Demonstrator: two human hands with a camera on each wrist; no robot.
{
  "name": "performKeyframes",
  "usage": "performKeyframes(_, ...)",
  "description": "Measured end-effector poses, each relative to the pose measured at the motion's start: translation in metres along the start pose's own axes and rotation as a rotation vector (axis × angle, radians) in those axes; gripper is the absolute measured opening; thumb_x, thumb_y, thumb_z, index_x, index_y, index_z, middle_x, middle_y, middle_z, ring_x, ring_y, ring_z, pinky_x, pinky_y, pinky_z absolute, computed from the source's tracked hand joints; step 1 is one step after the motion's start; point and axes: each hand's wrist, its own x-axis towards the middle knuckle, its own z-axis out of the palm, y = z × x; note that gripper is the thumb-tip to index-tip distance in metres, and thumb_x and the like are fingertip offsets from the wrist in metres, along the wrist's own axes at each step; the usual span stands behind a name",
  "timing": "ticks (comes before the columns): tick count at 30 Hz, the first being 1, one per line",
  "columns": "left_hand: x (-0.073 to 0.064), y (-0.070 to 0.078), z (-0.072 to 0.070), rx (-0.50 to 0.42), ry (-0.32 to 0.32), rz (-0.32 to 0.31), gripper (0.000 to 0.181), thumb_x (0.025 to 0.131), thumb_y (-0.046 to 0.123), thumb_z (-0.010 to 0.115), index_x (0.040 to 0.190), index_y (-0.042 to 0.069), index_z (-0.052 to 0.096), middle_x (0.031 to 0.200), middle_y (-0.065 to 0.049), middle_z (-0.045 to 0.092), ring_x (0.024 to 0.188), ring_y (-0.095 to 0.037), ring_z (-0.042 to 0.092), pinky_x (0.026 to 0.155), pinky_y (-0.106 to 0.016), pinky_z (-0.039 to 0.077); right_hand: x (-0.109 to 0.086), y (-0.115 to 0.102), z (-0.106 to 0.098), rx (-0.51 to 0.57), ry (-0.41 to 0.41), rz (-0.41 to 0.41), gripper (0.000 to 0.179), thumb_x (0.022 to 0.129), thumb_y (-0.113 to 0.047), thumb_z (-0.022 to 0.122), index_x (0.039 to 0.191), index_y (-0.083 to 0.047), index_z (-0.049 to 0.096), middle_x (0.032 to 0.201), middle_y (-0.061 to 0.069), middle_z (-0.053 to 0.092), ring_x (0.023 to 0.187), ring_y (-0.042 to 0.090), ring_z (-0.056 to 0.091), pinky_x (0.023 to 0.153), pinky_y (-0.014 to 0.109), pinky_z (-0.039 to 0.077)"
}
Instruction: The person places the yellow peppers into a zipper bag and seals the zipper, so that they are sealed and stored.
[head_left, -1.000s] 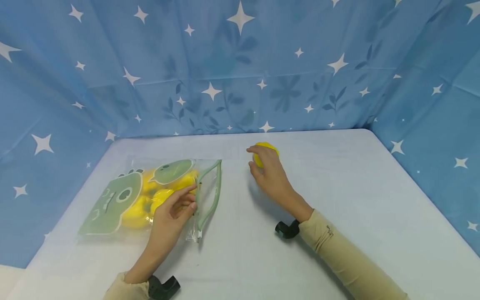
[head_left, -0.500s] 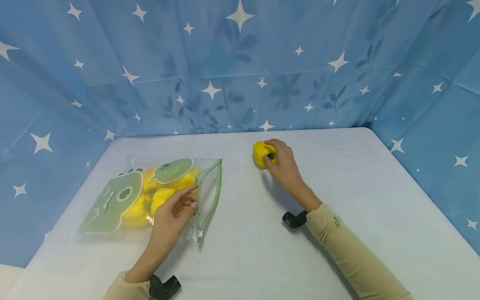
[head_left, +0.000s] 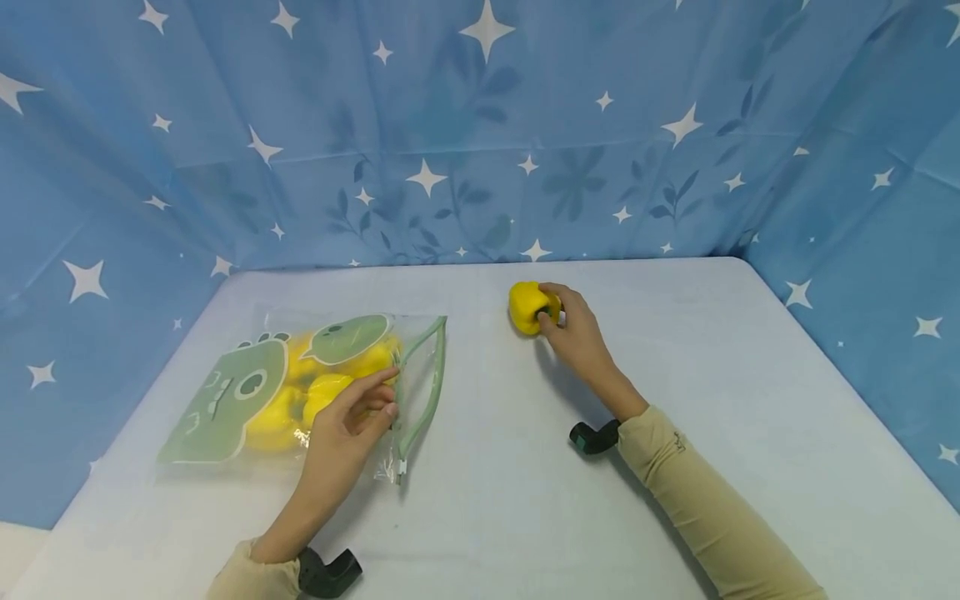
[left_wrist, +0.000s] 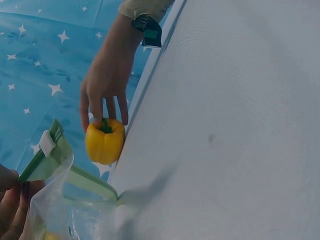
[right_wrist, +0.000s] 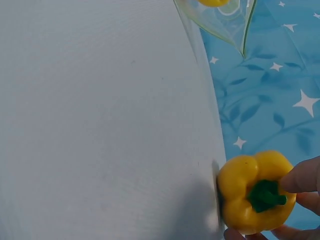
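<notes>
My left hand (head_left: 341, 446) pinches the green zip edge of a clear zip bag (head_left: 217, 408), which lies on its side with its mouth parted toward the right. Several yellow bell peppers show through its film, beside green cartoon prints. Farther back, right of the bag, my right hand (head_left: 581, 342) holds another yellow bell pepper (head_left: 525, 308) between thumb and fingers. In the right wrist view the thumb presses beside this pepper's green stem (right_wrist: 265, 196), while other fingertips reach round its lower side. A white slider (left_wrist: 47, 143) sits on the zip edge in the left wrist view.
A white cloth covers the table (head_left: 480, 517). Blue curtains (head_left: 420, 100) with white stars stand along its back and sides. Each wrist wears a dark camera mount, such as the one on the left wrist (head_left: 327, 573).
My right hand has shifted a little right and come round the pepper's stem side, which is now turned toward it. The left hand and the bag stay as they were.
</notes>
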Motion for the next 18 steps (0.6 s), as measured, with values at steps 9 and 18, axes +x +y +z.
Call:
performKeyframes(9, 0.0005, 0.0008, -0.0005, 0.002, 0.000, -0.003, 0.039, 0.099, -0.002, 0.067, 0.138, 0.002, 0.064, 0.111, -0.013, 0.065, 0.095, 0.000, 0.064, 0.086, -0.015, 0.059, 0.0037, 0.0049, 0.0004, 0.058, 0.006, 0.031, 0.048, 0.105, -0.011, 0.057, 0.153, -0.010, 0.048, 0.161, 0.019, 0.043, 0.142, 0.043, 0.048, 0.119, 0.058, 0.042)
performKeyframes(18, 0.0001, 0.0001, -0.0007, -0.003, -0.006, 0.002, 0.040, 0.099, -0.002, 0.067, 0.138, -0.002, 0.062, 0.110, -0.012, 0.065, 0.095, 0.000, 0.063, 0.085, -0.015, 0.059, 0.0024, 0.0089, 0.0015, 0.132, 0.014, 0.031, 0.046, 0.105, -0.011, 0.058, 0.151, -0.012, 0.051, 0.163, 0.015, 0.044, 0.141, 0.042, 0.051, 0.115, 0.055, 0.048)
